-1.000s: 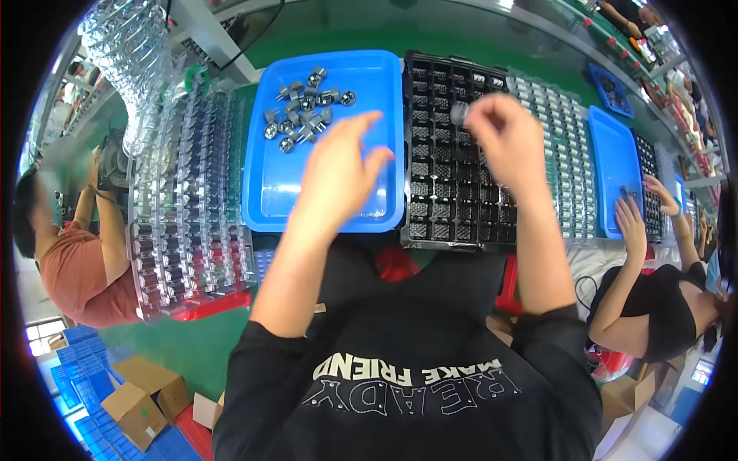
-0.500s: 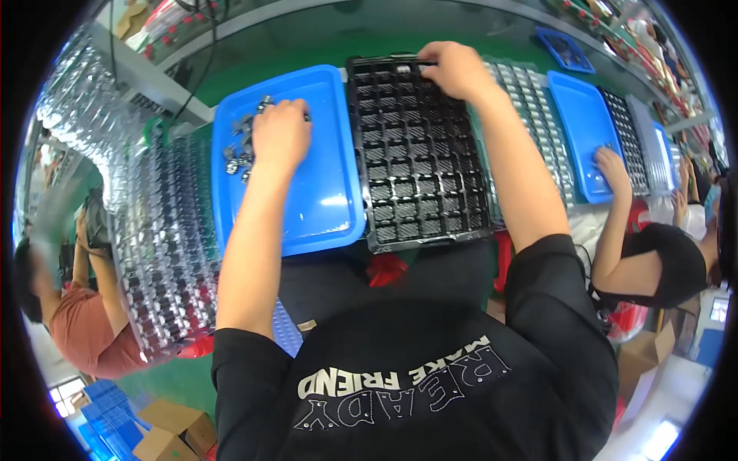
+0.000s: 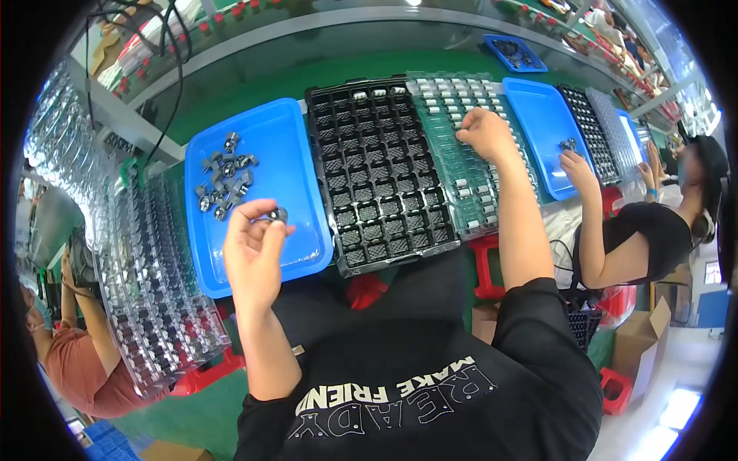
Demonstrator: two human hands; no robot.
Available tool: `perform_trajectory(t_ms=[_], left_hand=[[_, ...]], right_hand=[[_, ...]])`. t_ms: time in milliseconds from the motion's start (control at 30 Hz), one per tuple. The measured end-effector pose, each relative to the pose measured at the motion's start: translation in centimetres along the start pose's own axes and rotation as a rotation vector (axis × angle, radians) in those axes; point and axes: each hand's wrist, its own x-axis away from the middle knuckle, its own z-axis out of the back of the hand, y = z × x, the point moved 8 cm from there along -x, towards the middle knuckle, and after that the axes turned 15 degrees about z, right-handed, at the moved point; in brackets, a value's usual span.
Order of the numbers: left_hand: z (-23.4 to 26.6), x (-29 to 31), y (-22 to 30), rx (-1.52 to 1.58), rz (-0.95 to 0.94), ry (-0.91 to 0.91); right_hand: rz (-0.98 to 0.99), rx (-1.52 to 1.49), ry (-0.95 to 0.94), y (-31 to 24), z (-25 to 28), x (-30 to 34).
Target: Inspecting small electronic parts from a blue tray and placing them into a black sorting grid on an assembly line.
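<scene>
My left hand (image 3: 254, 250) is pinching a small dark metal fitting (image 3: 278, 215) over the near part of a blue tray (image 3: 296, 253). Several similar grey and black fittings (image 3: 229, 165) lie loose in that tray. My right hand (image 3: 488, 137) is over a clear plastic tray (image 3: 442, 150) that carries rows of small silvery cylinders (image 3: 438, 86). Its fingers are pressed together, and whatever they may hold is hidden. Between my hands sits a black compartment tray (image 3: 377, 177), with small shiny pieces (image 3: 379, 93) in a few pockets of its far row.
Stacked clear plastic trays (image 3: 157, 269) stand at the left. On the right is another blue tray (image 3: 547, 138), with a co-worker's hand (image 3: 578, 167) reaching into it. A smaller blue tray (image 3: 515, 54) of dark parts sits farther back. Another person (image 3: 88, 361) is at the left.
My left hand has come nearer from the loose fittings, lifting one. My right hand has left the black tray's far edge for the clear tray. The whole view has shifted.
</scene>
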Motion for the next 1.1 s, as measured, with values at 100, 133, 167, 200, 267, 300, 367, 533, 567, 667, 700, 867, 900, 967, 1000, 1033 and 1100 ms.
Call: perform_trajectory(t_ms=[100, 133, 167, 200, 267, 300, 367, 533, 567, 667, 700, 867, 900, 967, 1000, 1033, 1100], left_hand=[[0.2, 1.3, -0.8, -0.047, -0.035, -0.080], [0.1, 1.6, -1.0, -0.049, -0.052, -0.107], [-0.1, 1.9, -1.0, -0.054, -0.063, -0.132], [-0.1, 2.4, -1.0, -0.017, -0.089, -0.160], [-0.7, 2.2, -0.6, 0.098, -0.097, -0.225], [-0.9, 2.4, -0.7, 0.189, -0.079, -0.257], [-1.5, 2.4, -1.0, 0.364, 0.002, -0.258], [-1.8, 2.5, -1.7, 0.427, 0.031, -0.323], [-1.4, 2.9, -1.9, 0.423, 0.025, -0.288], [-1.9, 2.9, -1.5, 0.417, 0.013, -0.311], [-2.3, 3.0, -1.3, 0.414, 0.021, -0.336], [-3.8, 3.8, -1.2, 0.426, 0.048, -0.375], [-3.8, 4.0, -0.8, 0.433, 0.014, -0.365], [-3.5, 4.2, -0.4, 0.440, -0.022, -0.350], [-3.2, 4.3, -0.4, 0.421, -0.027, -0.346], [-3.0, 4.4, -0.4, 0.403, -0.033, -0.341], [-2.9, 4.7, 0.0, 0.421, -0.053, -0.341]], right_hand=[[0.110, -0.047, 0.029, 0.4, -0.7, -0.3], [0.116, -0.060, 0.050, 0.8, -0.8, -0.5], [0.120, -0.078, 0.066, 1.0, -0.5, -0.5], [0.129, 0.031, 0.039, -0.2, 0.1, -0.2], [0.137, -0.019, 0.065, 2.4, -0.1, -0.7], [0.165, 0.006, 0.066, 3.9, 0.1, -1.1], [0.337, 0.186, 0.169, 2.7, 1.7, -0.6], [0.183, -0.441, 0.256, -1.9, 1.0, 1.8], [0.266, -0.602, 0.256, -5.7, -0.3, 2.6], [0.361, -0.980, 0.182, -14.3, -1.3, 8.4], [0.368, -1.057, 0.120, -16.8, -1.7, 10.3], [0.638, -0.928, 0.196, -25.7, -2.2, 15.6], [0.741, -0.803, 0.255, -26.7, -1.9, 15.9], [0.794, -0.761, 0.278, -27.9, -1.4, 15.7], [0.851, -0.717, 0.300, -28.6, -1.1, 15.9], [0.854, -0.718, 0.296, -28.6, -1.1, 15.8], [0.920, -0.689, 0.294, -29.1, -1.0, 15.9]])
